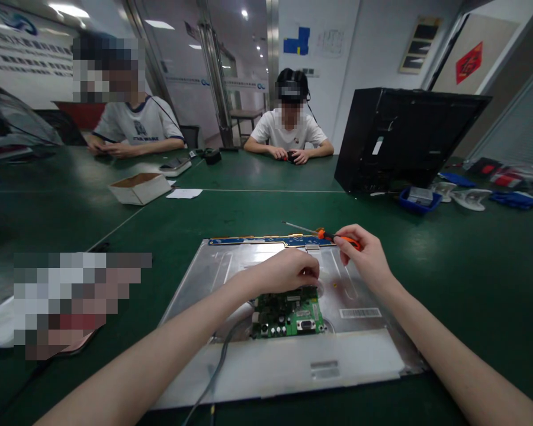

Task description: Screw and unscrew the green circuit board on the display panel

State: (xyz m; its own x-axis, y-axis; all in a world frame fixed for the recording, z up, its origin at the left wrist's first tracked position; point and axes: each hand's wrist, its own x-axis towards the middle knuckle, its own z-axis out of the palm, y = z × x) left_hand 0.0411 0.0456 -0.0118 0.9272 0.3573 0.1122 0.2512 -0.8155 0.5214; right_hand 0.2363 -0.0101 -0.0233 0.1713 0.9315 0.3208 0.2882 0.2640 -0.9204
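Observation:
A bare LCD display panel (368,349) lies flat on the green table with its metal back up. Near its middle sits a green circuit board (288,319) with a blue connector and several small parts. My left hand (293,269) is over the board's far edge, fingers curled and pressed together; what they pinch, if anything, is hidden. In my right hand (366,251) is a screwdriver (324,233) with an orange and black handle, held above the panel's far right part, its shaft pointing left. A blue circuit strip (249,240) runs along the panel's far edge.
A grey cable (220,367) crosses the panel's near left. Ahead stand a large black monitor housing (408,136), a blue tray (420,201) and an open cardboard box (140,188). Two people sit across the table (257,210). A blurred-out item lies at my left.

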